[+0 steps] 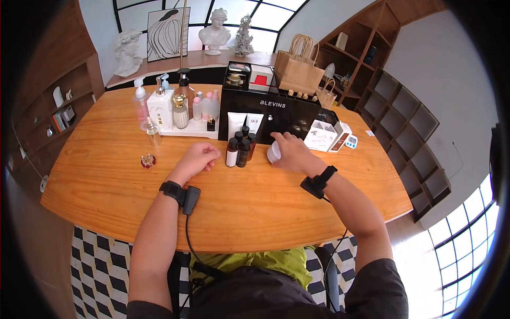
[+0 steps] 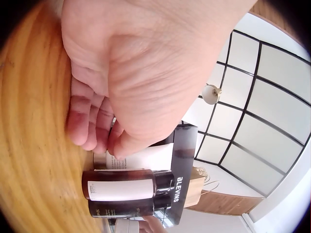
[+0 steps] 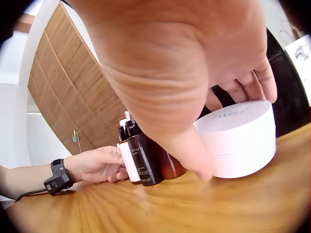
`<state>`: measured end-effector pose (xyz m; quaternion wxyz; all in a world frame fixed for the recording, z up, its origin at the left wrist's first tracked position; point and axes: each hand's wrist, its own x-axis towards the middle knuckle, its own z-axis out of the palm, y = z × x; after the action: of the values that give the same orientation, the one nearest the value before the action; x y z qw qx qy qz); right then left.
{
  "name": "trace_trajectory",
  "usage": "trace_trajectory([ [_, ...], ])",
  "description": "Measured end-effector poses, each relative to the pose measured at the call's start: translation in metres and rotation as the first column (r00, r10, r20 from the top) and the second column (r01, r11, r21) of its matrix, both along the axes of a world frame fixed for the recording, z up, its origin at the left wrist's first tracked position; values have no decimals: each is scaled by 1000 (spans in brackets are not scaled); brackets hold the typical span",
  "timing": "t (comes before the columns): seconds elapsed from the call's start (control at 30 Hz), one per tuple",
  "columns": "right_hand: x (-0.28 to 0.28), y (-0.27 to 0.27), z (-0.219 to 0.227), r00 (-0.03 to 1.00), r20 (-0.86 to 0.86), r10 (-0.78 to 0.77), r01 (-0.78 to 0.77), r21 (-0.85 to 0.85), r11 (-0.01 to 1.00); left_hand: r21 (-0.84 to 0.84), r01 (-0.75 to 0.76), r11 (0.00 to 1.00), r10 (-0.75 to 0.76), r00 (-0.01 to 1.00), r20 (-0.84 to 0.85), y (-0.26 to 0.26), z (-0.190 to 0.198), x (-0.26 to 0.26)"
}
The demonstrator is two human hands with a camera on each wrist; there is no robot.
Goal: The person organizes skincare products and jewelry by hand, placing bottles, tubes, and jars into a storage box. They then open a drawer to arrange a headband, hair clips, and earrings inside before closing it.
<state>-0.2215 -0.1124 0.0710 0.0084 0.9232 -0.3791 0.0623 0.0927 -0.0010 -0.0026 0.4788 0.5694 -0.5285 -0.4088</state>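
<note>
My right hand [image 1: 294, 154] holds a round white jar [image 3: 245, 145] low over the tabletop, thumb at one side and fingers round the other. Blue lettering shows on the jar's lid in the right wrist view. Left of it stands a cluster of dark bottles [image 1: 243, 152], one with a white label [image 2: 119, 190]. My left hand [image 1: 196, 158] rests on the wood beside these bottles, its fingers loosely curled around nothing. Behind the bottles, two white tubes [image 1: 237, 123] lean upright against a black organizer box [image 1: 295, 118] lettered BLEVINS.
A white tray [image 1: 196, 129] at the back left carries pump bottles and several small bottles. In front of it stand a small clear bottle [image 1: 153, 134] and a red-and-gold ornament [image 1: 148, 161]. White boxes [image 1: 321, 136] and a timer [image 1: 351, 141] sit right of the organizer; paper bags [image 1: 300, 72] stand behind.
</note>
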Motion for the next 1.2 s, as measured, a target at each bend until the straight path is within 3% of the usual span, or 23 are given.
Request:
trace_trajectory([
  [0.23,17,-2,-17,1000,7,14,-13,-60,998,7,-15,1000,15,1000,15,2,5,-2],
  [0.43,15,2,-16,991,127,46,-41,-41,998,33,-2,999,1,999,40,5,6,-2],
  [0.63,1,11,-6,985,170,32,-45,68,997,0,-3,1000,3,999,35,1,3,-2],
  [0.83,7,-3,-25,970,224,98,-91,-43,995,68,4,998,-10,996,86,0,5,-3],
  [1.2,18,-5,-29,974,202,101,-94,-45,995,56,-3,998,2,1000,10,-5,-2,0],
])
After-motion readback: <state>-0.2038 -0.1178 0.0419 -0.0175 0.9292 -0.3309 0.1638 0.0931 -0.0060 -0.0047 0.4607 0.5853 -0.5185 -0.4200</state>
